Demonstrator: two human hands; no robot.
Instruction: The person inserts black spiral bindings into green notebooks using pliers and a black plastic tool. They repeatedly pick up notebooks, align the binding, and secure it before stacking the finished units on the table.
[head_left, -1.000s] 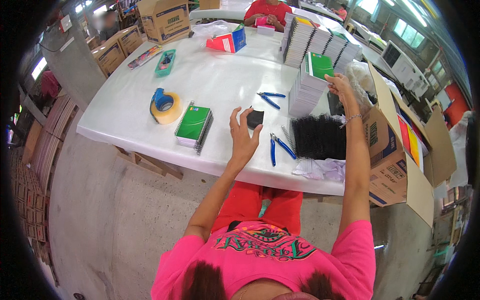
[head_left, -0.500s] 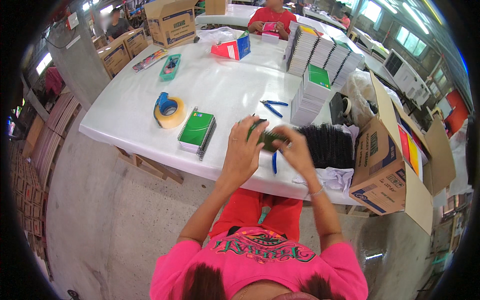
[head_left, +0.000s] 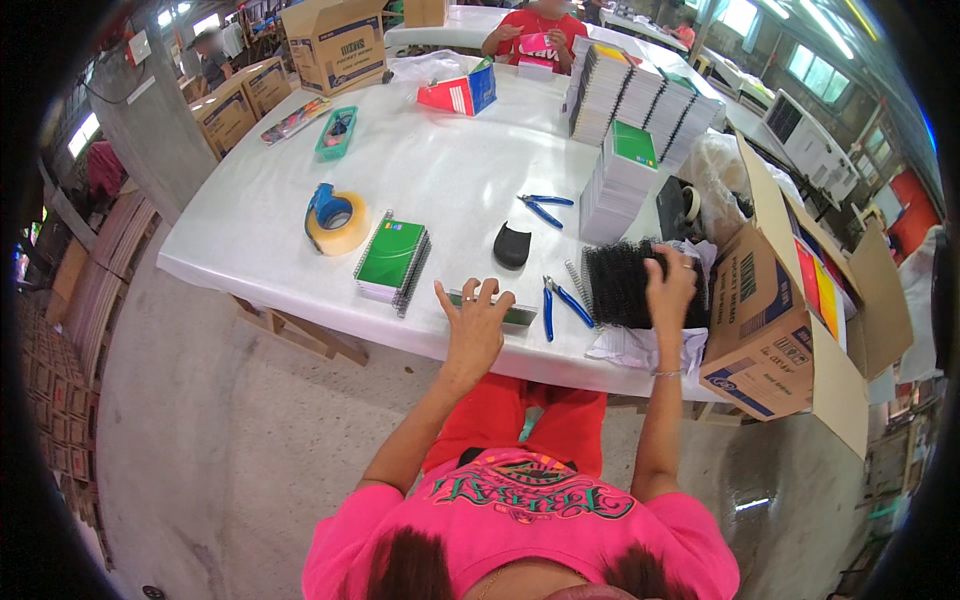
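Observation:
My left hand (head_left: 475, 325) is over a small green notepad (head_left: 520, 315) near the table's front edge, its bent fingers on it; the hand covers much of the pad. My right hand (head_left: 672, 290) has its fingertips in a pile of black spiral binding coils (head_left: 622, 285), seemingly pinching one. A loose coil (head_left: 577, 288) sticks out at the pile's left side. Between my hands lie blue-handled cutting pliers (head_left: 565, 305). Beyond them are a curved black piece (head_left: 512, 246) and a second pair of blue pliers (head_left: 545, 208). Left of my left hand sits a stack of green spiral notebooks (head_left: 393, 255).
A tape dispenser (head_left: 335, 220) and a teal basket (head_left: 337, 133) stand on the left. Tall notebook stacks (head_left: 610, 190) rise at the far right. An open carton (head_left: 765, 330) stands beside the coils, over a white cloth (head_left: 655, 350). Across the table sits a co-worker (head_left: 540, 40) in red.
My hands have moved apart. The left has lowered the notepad to the table, and the right has gone right to the coils. The black piece and near pliers now show fully.

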